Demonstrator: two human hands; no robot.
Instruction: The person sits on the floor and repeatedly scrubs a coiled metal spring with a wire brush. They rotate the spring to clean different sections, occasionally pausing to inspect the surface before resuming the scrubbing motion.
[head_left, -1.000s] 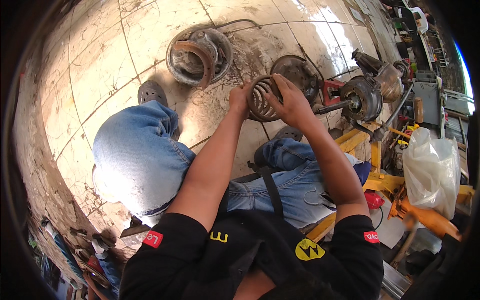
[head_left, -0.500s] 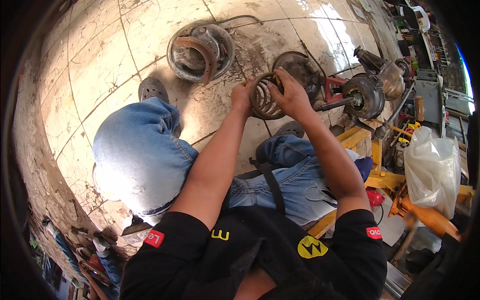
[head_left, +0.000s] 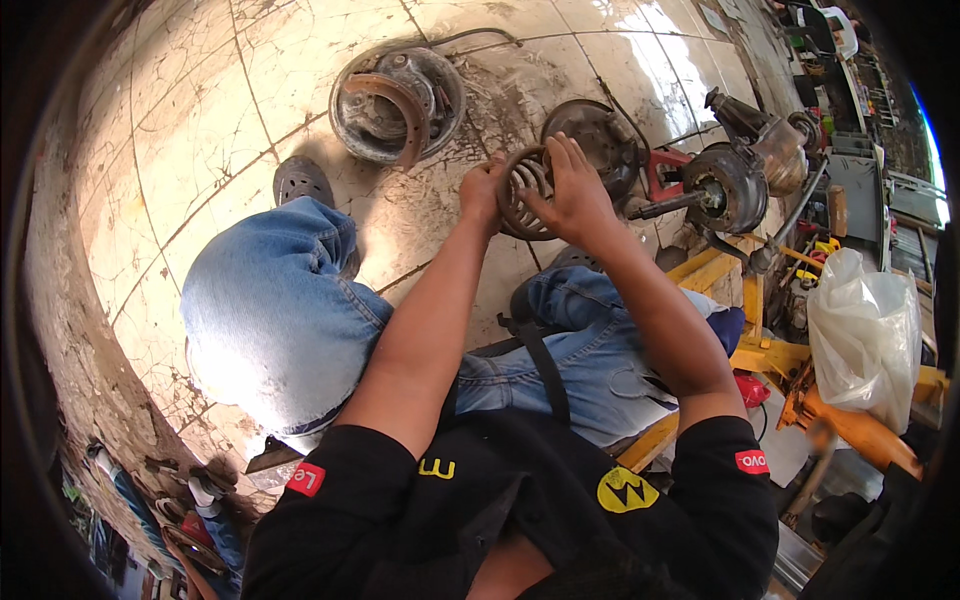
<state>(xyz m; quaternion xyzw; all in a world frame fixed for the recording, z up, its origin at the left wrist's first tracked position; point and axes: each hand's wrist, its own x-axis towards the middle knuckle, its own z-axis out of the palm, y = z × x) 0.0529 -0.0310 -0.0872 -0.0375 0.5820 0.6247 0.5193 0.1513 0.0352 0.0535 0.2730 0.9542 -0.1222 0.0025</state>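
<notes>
A rusty brown coil spring (head_left: 528,224) is held up in front of me, over the tiled floor. My left hand (head_left: 481,195) is closed around its left rim, the fingers partly hidden behind the coils. Against the spring's right side lies my right hand (head_left: 580,198), fingers stretched out and apart, the thumb reaching across the coils. Beyond the hands, a drum brake assembly (head_left: 345,122) rests on the floor with a curved rusty brake shoe (head_left: 405,105) on it. A dark round backing plate (head_left: 598,135) lies just past my right hand.
To the right stands an axle housing (head_left: 785,160) with a brake drum (head_left: 728,190) and a red stand (head_left: 665,175). Nearer are a yellow frame (head_left: 770,355), a clear plastic bag (head_left: 865,330) and an orange tool (head_left: 860,435). My shoe (head_left: 302,180) is on the floor tiles (head_left: 190,130).
My right hand's fingers have straightened and its thumb has shifted lower across the spring. The left hand keeps its grip, with the spring in nearly the same place.
</notes>
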